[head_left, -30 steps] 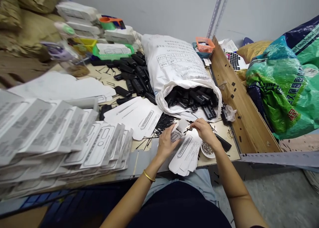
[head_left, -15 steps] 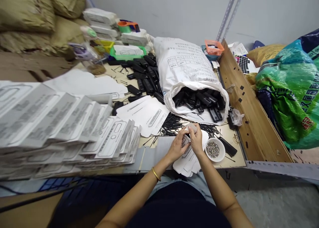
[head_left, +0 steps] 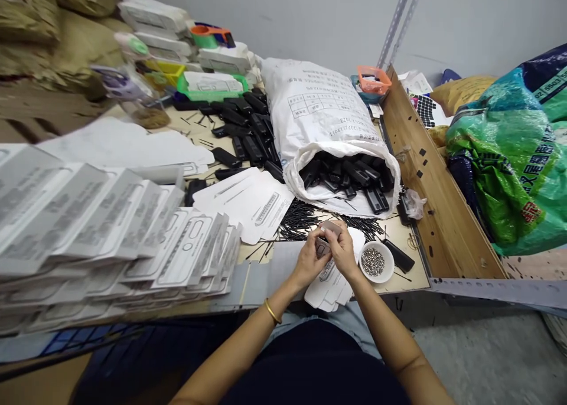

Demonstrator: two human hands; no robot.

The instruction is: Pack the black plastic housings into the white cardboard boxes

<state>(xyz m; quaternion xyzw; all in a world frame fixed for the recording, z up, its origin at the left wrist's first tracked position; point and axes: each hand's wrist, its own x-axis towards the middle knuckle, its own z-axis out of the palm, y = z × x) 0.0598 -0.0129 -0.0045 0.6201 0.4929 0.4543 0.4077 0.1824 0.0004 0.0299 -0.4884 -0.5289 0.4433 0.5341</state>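
Both of my hands meet over the near edge of the table, closed around a printed paper card [head_left: 330, 227] that looks bent or partly folded. My left hand [head_left: 309, 261] grips its left side, and my right hand [head_left: 344, 250] has its fingers on the right side. The fingers hide much of the card. Under my hands lies a small fan of white printed cards [head_left: 326, 290]. Close by my right wrist stands a white bowl [head_left: 390, 267] of small metal pieces. A black plastic case [head_left: 397, 255] lies beyond the bowl.
Stacked folded white cartons [head_left: 186, 245] fill the left side. A white woven sack [head_left: 323, 110] spills black cases, with thin black rods [head_left: 299, 221] before it. White cards [head_left: 261, 201] fan out left of it. A wooden board [head_left: 438, 192] borders the right.
The view has swung slightly, so the table contents appear shifted left. The card between my hands has turned and shows a darker face; both hands stay on it.
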